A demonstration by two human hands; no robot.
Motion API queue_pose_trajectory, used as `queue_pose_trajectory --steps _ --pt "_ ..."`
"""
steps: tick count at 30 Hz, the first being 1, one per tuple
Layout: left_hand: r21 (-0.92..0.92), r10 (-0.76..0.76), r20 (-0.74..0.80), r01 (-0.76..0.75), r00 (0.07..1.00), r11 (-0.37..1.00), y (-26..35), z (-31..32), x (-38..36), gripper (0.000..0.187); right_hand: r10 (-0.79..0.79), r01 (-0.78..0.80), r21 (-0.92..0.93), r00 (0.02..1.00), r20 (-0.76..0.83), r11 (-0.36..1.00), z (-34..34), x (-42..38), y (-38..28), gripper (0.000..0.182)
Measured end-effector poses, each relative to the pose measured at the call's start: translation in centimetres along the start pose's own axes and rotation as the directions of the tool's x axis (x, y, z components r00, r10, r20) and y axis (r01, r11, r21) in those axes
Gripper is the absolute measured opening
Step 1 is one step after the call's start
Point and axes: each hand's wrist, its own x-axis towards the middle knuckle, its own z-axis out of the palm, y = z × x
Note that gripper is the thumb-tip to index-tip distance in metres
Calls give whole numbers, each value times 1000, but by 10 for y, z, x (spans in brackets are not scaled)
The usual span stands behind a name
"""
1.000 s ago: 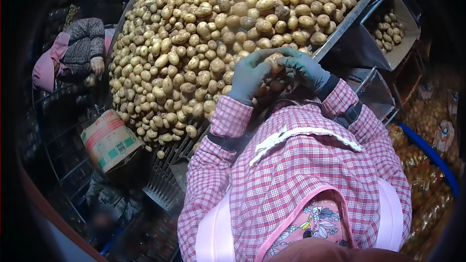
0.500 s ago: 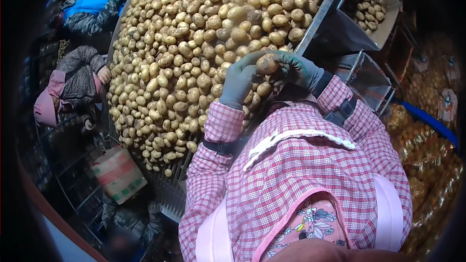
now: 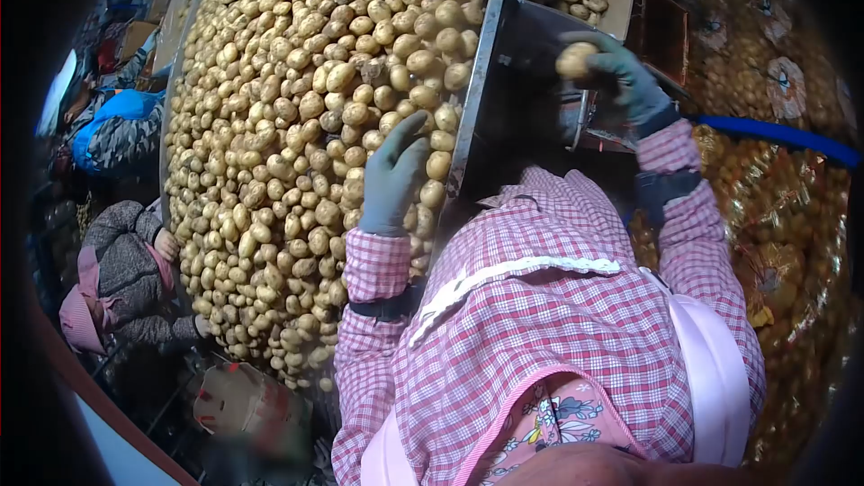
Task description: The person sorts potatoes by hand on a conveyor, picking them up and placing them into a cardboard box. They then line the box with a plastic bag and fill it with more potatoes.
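A single potato [image 3: 574,61] is pinched between the thumb and fingers of my right hand [image 3: 628,85], which wears a grey-green glove. That hand is out past the metal edge, in front of a box [image 3: 621,13] with several potatoes inside. My left hand [image 3: 393,180], gloved the same way, hovers low over the heap of potatoes [image 3: 297,126] with thumb and fingers apart and nothing between them. Loose potatoes surround its fingertips.
A metal rail [image 3: 481,67] borders the heap on the right. Filled net sacks [image 3: 774,243] lie at the far right beside a blue band [image 3: 774,130]. Across the heap, a person in a pink cap [image 3: 81,315] reaches to its edge; a cardboard box [image 3: 238,400] sits at lower left.
My hands were together around a potato over the heap. They have parted: the right carried a potato rightward past the rail, the left moved left, empty. The camera view has shifted.
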Motion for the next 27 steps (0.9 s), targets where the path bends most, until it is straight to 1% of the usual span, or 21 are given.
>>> queue_pose_trajectory --steps 2,3,4,5,6,7,9,10,11,13,15,16,17,18,19,20,21,22,23,25,27 --pt "-71 -66 -29 64 997 995 -5 -14 -6 41 18 -31 -182 997 -71 983 -69 -18 9 42" --pt "-104 -103 -48 98 994 990 -11 -20 -10 41 93 -110 -303 993 -71 947 -96 -28 11 41" --pt "-60 -54 -69 50 996 997 -25 -26 -10 39 197 -257 -390 962 -187 884 -105 -36 8 40" --pt "37 -28 -96 32 995 999 -32 -28 -12 37 141 -222 -349 960 -241 911 -119 -41 8 39" --pt "28 -77 -78 79 994 996 -34 -26 -14 38 94 -181 -308 956 -277 934 -120 -34 10 38" --pt "26 -133 -84 135 988 990 -38 -26 -17 38 137 -218 -208 929 -344 954 -85 -30 -7 37" --pt "213 137 -102 -113 985 971 -66 -20 -17 35 132 -155 -98 969 -209 983 -96 24 27 39" --pt "48 47 -105 -42 993 998 -79 -15 -17 35 97 -127 -192 983 -159 973 -80 57 41 41" --pt "156 21 -74 -9 997 988 -60 -15 -24 33 71 -87 -258 995 -73 962 -31 76 39 39" --pt "119 -6 -107 19 994 993 -47 -13 -41 29 142 -114 -239 984 105 964 40 98 25 36" --pt "81 -140 -272 167 952 983 -27 -33 -66 28 175 -124 -191 944 278 974 112 109 23 33" --pt "81 -182 -386 230 905 970 -52 -53 -70 26 145 -56 -249 923 357 967 145 111 22 33" --pt "62 31 -458 -3 888 998 -81 -79 -78 25 117 17 -294 894 431 956 172 114 23 33" --pt "188 26 -644 125 765 974 -73 -102 -98 24 192 -36 -326 866 461 945 197 116 24 34" --pt "408 136 -721 258 680 876 -62 -129 -119 25 265 -86 -361 833 485 929 218 118 25 34" --pt "358 245 -794 102 556 928 -79 -158 -135 24 295 -124 -343 811 506 931 236 116 30 34" --pt "382 215 -852 284 477 879 -51 -176 -153 28 321 -131 -357 772 548 925 254 114 33 34" --pt "435 316 -862 259 398 862 -84 -213 -165 35 355 -150 -372 737 575 916 270 113 40 34" --pt "515 344 -838 406 424 755 -89 -233 -172 38 387 -167 -389 701 599 906 285 112 48 34" --pt "614 371 -789 646 490 454 -91 -254 -182 46 415 -178 -400 640 647 899 317 109 68 35" --pt "447 202 -894 769 400 458 -85 -256 -172 51 449 -208 -407 569 689 889 349 101 71 34"
